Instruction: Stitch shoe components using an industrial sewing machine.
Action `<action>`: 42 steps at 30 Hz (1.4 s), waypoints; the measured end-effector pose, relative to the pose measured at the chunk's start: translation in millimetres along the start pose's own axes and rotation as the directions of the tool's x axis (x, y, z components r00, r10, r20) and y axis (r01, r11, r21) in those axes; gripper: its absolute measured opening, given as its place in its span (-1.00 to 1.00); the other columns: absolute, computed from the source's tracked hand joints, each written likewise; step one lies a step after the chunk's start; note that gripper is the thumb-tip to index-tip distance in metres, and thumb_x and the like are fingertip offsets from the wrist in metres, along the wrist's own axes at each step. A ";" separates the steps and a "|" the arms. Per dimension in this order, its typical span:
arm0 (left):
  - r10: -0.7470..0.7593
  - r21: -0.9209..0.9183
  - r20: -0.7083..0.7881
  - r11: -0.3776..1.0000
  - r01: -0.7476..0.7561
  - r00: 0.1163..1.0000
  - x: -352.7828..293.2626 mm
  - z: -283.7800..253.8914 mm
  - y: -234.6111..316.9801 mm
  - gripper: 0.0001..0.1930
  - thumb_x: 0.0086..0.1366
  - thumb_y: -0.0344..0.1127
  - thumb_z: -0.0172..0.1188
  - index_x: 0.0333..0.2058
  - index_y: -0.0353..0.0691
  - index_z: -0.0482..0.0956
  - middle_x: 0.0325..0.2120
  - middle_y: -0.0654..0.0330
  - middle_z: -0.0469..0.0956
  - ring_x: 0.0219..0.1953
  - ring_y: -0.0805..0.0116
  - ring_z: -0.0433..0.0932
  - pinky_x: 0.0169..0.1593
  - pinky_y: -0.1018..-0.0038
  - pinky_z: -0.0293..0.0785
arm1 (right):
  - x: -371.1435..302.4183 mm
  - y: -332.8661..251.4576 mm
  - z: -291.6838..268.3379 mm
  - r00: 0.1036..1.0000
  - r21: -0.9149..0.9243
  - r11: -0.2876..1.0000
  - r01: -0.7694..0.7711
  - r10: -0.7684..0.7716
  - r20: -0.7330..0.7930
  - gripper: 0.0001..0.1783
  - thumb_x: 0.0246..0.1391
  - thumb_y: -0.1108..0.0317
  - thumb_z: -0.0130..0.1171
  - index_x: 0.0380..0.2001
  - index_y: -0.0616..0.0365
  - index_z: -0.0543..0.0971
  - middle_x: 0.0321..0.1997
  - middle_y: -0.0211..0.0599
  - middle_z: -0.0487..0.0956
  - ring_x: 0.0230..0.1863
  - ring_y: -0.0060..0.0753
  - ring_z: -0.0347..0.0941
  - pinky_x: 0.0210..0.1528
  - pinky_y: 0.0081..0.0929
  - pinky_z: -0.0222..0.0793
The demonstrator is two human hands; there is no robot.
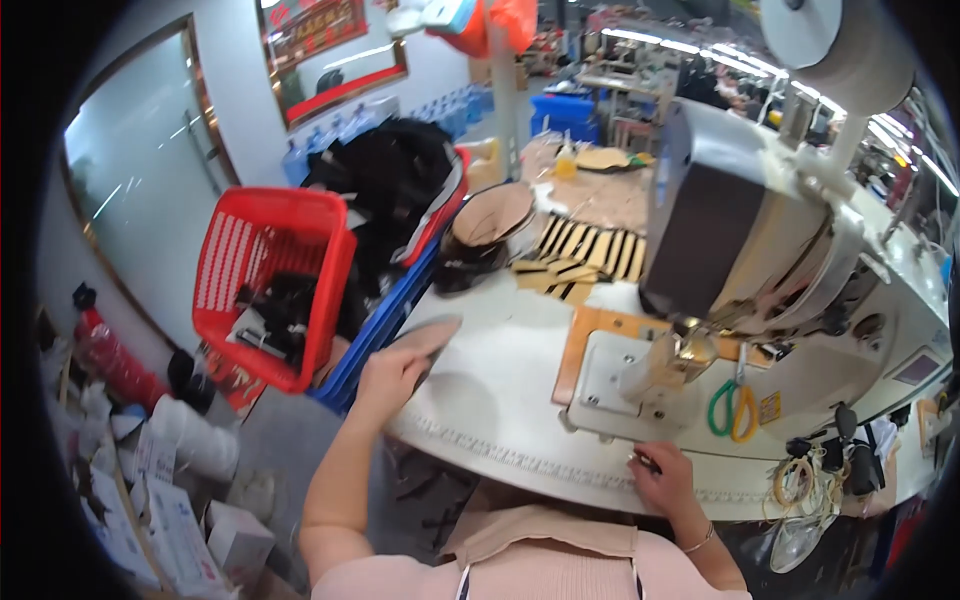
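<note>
Lower edge, right of centre: right hand (pixel 663 480) sat at the table's front rim, fingers curled in nearly to the palm around a small dark object (pixel 648 463), its kind too small to tell. A measuring scale (pixel 520 462) ran along that rim, figures illegible.

Left of centre: left hand (pixel 392 380) had thumb and fingers pinched together on a flat piece (pixel 432 337) at the left side of the white table (pixel 500 385). Piece looked thin, pinkish-beige, tapered toward its upper-right end, darker along the lower edge; surface blurred, no writing made out. Could not tell whether it touched the tabletop.

Right of centre: scissors (pixel 740 408), one handle green, one yellow, beside a small yellow label (pixel 770 408) with dark print too small to read. Sewing machine (pixel 745 210) stood above them.

Farther, left: red basket (pixel 340 290) tilted, dark items inside. Centre: yellow-and-black striped pieces (pixel 600 250). Upper left, on the wall: framed panel (pixel 333 55), red and gold, bearing characters.
</note>
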State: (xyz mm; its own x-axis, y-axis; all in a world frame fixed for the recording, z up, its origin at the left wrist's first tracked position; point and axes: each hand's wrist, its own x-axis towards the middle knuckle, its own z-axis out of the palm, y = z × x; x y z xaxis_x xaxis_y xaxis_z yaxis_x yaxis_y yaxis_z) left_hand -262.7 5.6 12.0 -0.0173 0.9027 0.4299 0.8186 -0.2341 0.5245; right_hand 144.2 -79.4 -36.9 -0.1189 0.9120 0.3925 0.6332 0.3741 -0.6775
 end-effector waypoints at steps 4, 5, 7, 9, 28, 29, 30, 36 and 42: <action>-0.246 -0.365 -0.030 0.905 0.218 0.969 18.2 -0.1 3.6 -0.83 0.15 -0.33 0.12 -0.42 -0.35 0.53 -0.68 0.22 0.45 -0.59 0.52 0.38 -0.48 0.55 0.28 | 8.8 -16.6 16.1 0.980 0.066 0.978 0.198 -0.196 -0.043 -0.80 -0.22 0.47 0.27 -0.41 0.15 0.56 -0.50 -0.23 0.50 -0.54 -0.31 0.46 -0.51 -0.47 0.38; -0.291 -0.596 0.023 0.764 0.247 0.957 21.9 0.3 9.7 -0.85 0.21 -0.35 0.08 -0.45 -0.33 0.52 -0.65 0.39 0.41 -0.57 0.65 0.31 -0.49 0.64 0.23 | 8.9 -21.2 16.3 0.978 0.077 0.976 0.202 -0.198 -0.060 -0.80 -0.22 0.47 0.27 -0.41 0.15 0.56 -0.50 -0.23 0.50 -0.54 -0.31 0.46 -0.51 -0.47 0.38; -0.287 -0.788 0.135 0.549 0.278 0.948 29.2 -0.4 26.1 -0.87 0.23 -0.34 0.07 -0.44 -0.26 0.51 -0.58 0.44 0.44 -0.55 0.68 0.35 -0.47 0.69 0.24 | 8.4 -29.3 11.9 0.978 0.031 0.978 0.206 -0.205 -0.027 -0.81 -0.22 0.48 0.27 -0.41 0.13 0.56 -0.57 -0.26 0.47 -0.61 -0.37 0.40 -0.57 -0.47 0.31; -0.146 -0.891 0.299 0.312 0.331 0.943 30.2 7.1 52.3 -0.89 0.23 -0.33 0.08 -0.39 -0.23 0.51 -0.55 0.40 0.49 -0.52 0.69 0.40 -0.42 0.72 0.31 | 12.3 -35.1 9.2 0.985 0.021 0.988 0.153 -0.151 -0.083 -0.80 -0.23 0.49 0.27 -0.42 0.12 0.55 -0.60 -0.27 0.45 -0.65 -0.37 0.36 -0.60 -0.48 0.27; 0.405 -0.754 0.642 0.178 0.632 0.652 52.6 147.3 199.2 -0.70 0.16 -0.33 0.16 -0.17 -0.37 0.44 -0.34 0.21 0.52 -0.31 0.51 0.49 -0.20 0.57 0.42 | 120.6 72.7 -107.9 0.870 0.751 0.628 -0.204 0.468 -0.155 -0.70 -0.17 0.38 0.30 -0.37 0.28 0.46 -0.35 -0.38 0.49 -0.30 -0.53 0.39 -0.27 -0.50 0.32; 0.340 -0.760 0.646 0.213 0.613 0.683 59.6 149.0 203.1 -0.70 0.15 -0.32 0.17 -0.18 -0.37 0.44 -0.34 0.21 0.52 -0.33 0.52 0.49 -0.22 0.58 0.42 | 134.7 76.4 -104.2 0.886 0.670 0.723 -0.169 0.409 -0.218 -0.74 -0.15 0.39 0.27 -0.37 0.27 0.47 -0.36 -0.39 0.49 -0.31 -0.54 0.38 -0.27 -0.47 0.31; 0.291 -0.757 0.653 0.227 0.612 0.699 64.0 150.3 207.3 -0.70 0.15 -0.32 0.18 -0.19 -0.37 0.44 -0.35 0.21 0.52 -0.35 0.52 0.50 -0.24 0.59 0.42 | 149.9 77.6 -98.6 0.902 0.309 0.946 -0.100 0.217 -0.373 -0.79 -0.12 0.42 0.21 -0.38 0.26 0.47 -0.39 -0.37 0.49 -0.34 -0.54 0.36 -0.29 -0.47 0.30; 0.108 -0.854 0.495 0.243 0.460 0.862 44.2 152.3 223.1 -0.74 0.16 -0.29 0.18 -0.24 -0.35 0.46 -0.38 0.31 0.50 -0.40 0.63 0.41 -0.34 0.67 0.32 | 110.2 29.3 -75.8 0.828 0.061 0.998 0.017 0.020 -0.561 -0.91 -0.07 0.48 0.13 -0.59 0.19 0.48 -0.62 -0.44 0.43 -0.60 -0.58 0.30 -0.54 -0.59 0.19; 0.239 -0.760 0.620 -0.055 0.648 0.747 11.8 154.1 227.0 -0.74 0.16 -0.44 0.15 -0.16 -0.31 0.41 -0.28 0.24 0.50 -0.24 0.50 0.48 -0.14 0.57 0.41 | 56.3 -12.8 -42.9 0.899 -0.013 0.988 0.152 -0.144 -0.415 -0.78 -0.30 0.47 0.35 -0.54 0.17 0.48 -0.49 -0.32 0.47 -0.46 -0.34 0.31 -0.41 -0.46 0.23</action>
State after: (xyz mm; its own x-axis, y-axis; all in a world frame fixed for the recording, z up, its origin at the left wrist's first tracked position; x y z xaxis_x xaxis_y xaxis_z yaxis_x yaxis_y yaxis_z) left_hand 11.4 18.7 22.9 0.5391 0.8422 -0.0092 -0.4920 0.3238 0.8081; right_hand 162.2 -40.1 20.5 0.1194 0.6962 0.7079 0.6174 0.5063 -0.6021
